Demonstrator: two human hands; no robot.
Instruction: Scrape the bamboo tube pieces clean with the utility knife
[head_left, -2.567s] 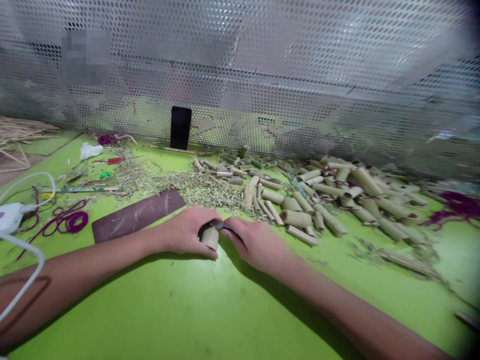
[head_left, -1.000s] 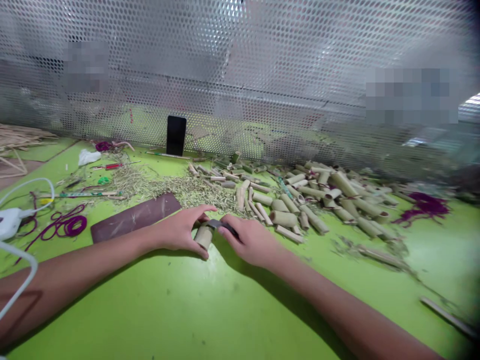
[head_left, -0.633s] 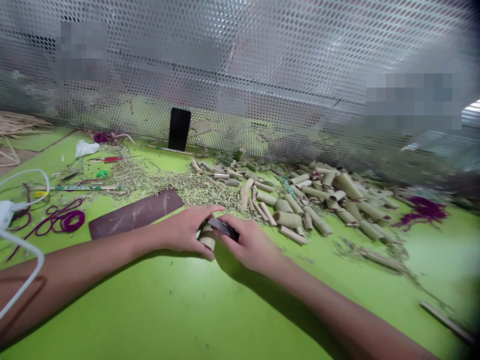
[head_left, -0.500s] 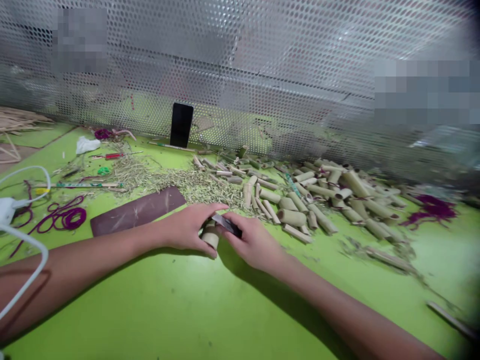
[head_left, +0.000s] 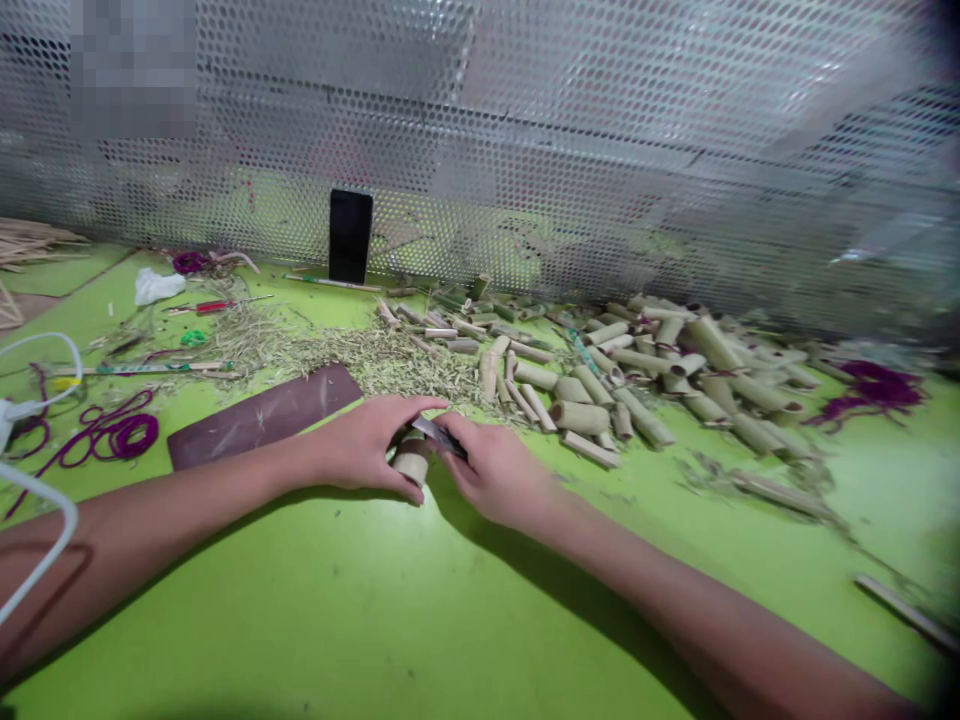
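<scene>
Near the middle of the green table, my left hand [head_left: 371,447] grips a short piece of bamboo tube [head_left: 412,458] between thumb and fingers. My right hand [head_left: 499,470] is closed around a dark-handled knife [head_left: 442,438], its blade pointing left over the upper part of the tube. Whether the blade touches the bamboo I cannot tell. Behind my left forearm lies a flat dark brown sheet [head_left: 262,415] with a few shavings on it.
Cut bamboo pieces [head_left: 645,370] are heaped at the back right, beside scattered shavings [head_left: 382,362]. A phone [head_left: 350,237] leans on the perforated metal screen [head_left: 570,130]. Purple cord [head_left: 131,435], a red screwdriver [head_left: 215,305] and a white cable [head_left: 64,540] lie left.
Everything shifts slightly left and up in view. Both hands keep their hold on the bamboo tube and the knife, with little movement between them.
</scene>
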